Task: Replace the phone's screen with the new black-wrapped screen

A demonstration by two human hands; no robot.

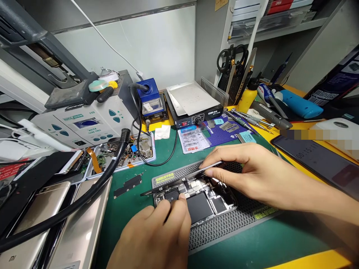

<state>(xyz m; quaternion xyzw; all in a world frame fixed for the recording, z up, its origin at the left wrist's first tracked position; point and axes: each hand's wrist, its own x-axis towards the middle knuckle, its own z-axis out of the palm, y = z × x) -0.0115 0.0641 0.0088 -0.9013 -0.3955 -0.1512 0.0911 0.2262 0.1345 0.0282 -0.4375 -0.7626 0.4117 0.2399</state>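
Observation:
An opened smartphone [200, 206] lies on a grey honeycomb pad, its black battery and circuit parts exposed. Along its far long edge the phone's screen panel [179, 180] stands tilted up, seen nearly edge-on. My right hand [238, 170] pinches this panel between thumb and fingers near its right end. My left hand [157, 231] is closed, fingers bent down over the near-left part of the phone, with one fingertip at the inner parts beside the battery. Whatever its fingertips hold, if anything, is hidden. A thin dark metal plate [128, 185] rests on the green mat to the left.
A hot air station [92, 127] stands at left, its black hose crossing above stacked phones [75, 224]. Behind the pad [202, 243] are a tray of circuit boards [140, 161] and a heating plate [196, 99]. Screwdrivers [244, 117] and a phone showing a timer [316, 157] lie right.

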